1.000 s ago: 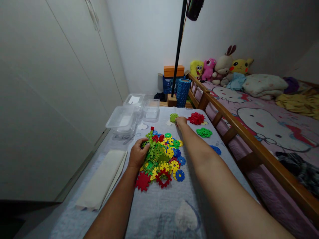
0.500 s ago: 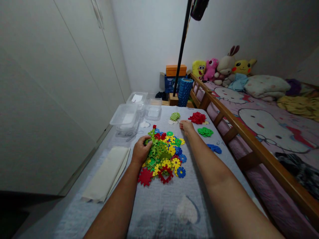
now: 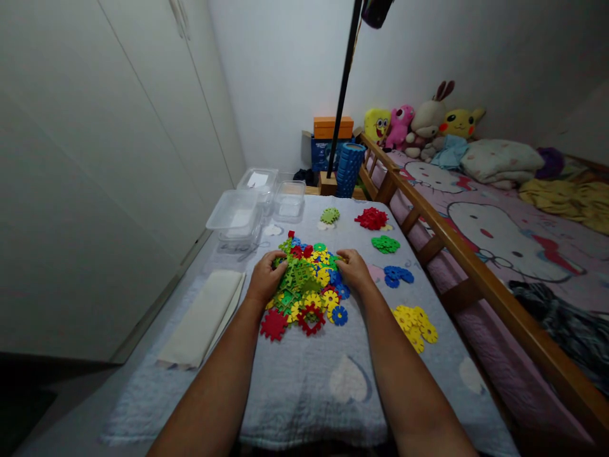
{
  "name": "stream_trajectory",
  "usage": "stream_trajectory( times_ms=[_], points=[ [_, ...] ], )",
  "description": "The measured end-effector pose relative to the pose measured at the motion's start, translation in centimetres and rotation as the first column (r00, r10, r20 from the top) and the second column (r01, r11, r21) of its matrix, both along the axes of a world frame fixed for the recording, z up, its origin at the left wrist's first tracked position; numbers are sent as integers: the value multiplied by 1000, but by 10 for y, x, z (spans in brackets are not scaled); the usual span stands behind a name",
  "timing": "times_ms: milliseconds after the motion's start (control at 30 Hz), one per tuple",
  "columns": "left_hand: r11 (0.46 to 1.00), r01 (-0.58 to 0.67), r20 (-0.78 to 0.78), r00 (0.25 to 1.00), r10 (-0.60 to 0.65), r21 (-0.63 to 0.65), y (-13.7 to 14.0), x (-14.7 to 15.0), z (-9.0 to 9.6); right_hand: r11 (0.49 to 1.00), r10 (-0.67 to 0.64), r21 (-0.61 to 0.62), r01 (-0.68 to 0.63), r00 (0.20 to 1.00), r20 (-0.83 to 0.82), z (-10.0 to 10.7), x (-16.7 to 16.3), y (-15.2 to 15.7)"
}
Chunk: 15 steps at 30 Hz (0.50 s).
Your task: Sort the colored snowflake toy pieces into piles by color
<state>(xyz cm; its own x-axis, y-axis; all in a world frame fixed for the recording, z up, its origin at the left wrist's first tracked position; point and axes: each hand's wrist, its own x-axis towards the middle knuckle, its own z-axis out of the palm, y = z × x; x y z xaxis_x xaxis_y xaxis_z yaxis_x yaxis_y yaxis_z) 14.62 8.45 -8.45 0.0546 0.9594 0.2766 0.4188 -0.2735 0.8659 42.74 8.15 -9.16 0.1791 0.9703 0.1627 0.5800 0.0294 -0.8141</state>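
Note:
A mixed pile of plastic toy pieces [image 3: 299, 279], gear-like and flower-like discs in green, yellow, red and blue, lies on the cloth-covered table. At its left edge rests my left hand [image 3: 265, 276], thumb and fingers apart and touching light green pieces. Against the right edge is my right hand [image 3: 354, 270], its thumb and fingertips apart beside green and yellow discs. Part of the fingertips on each hand is hard to make out among the pieces. A red gear piece [image 3: 274, 325] and a blue disc [image 3: 339, 315] lie at the near edge.
Single-colour piles stand beyond and right: light green [image 3: 330, 216], red [image 3: 372, 219], green [image 3: 386, 244], blue [image 3: 398, 275] and yellow [image 3: 415, 325]. Clear plastic boxes [image 3: 233, 212] stand at the back left, near a folded cream cloth [image 3: 202, 317]. A wooden bed rail [image 3: 457, 279] borders the right.
My right hand has come back from near the light green pile to the right edge of the mixed pile. The yellow pile, hidden by my arm before, now shows. My left hand stays at the mixed pile.

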Motion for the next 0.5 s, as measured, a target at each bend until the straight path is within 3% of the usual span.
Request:
stream_trajectory(
  times_ms=[67,167,333,500],
  points=[
    [1000,1,2,1000,-1,0,0,0,-1,998,51,24,-55,988,143,0,-1,-3],
    [1000,-5,0,1000,5,-1,1,0,-2,997,64,35,-71,982,180,0,-1,-4],
    [1000,-16,0,1000,16,-12,-1,-1,-2,998,-61,3,61,995,-83,-3,0,-3],
    [999,-20,10,1000,20,-25,-2,-1,0,997,-82,-31,76,942,-325,9,20,5]
  ],
)
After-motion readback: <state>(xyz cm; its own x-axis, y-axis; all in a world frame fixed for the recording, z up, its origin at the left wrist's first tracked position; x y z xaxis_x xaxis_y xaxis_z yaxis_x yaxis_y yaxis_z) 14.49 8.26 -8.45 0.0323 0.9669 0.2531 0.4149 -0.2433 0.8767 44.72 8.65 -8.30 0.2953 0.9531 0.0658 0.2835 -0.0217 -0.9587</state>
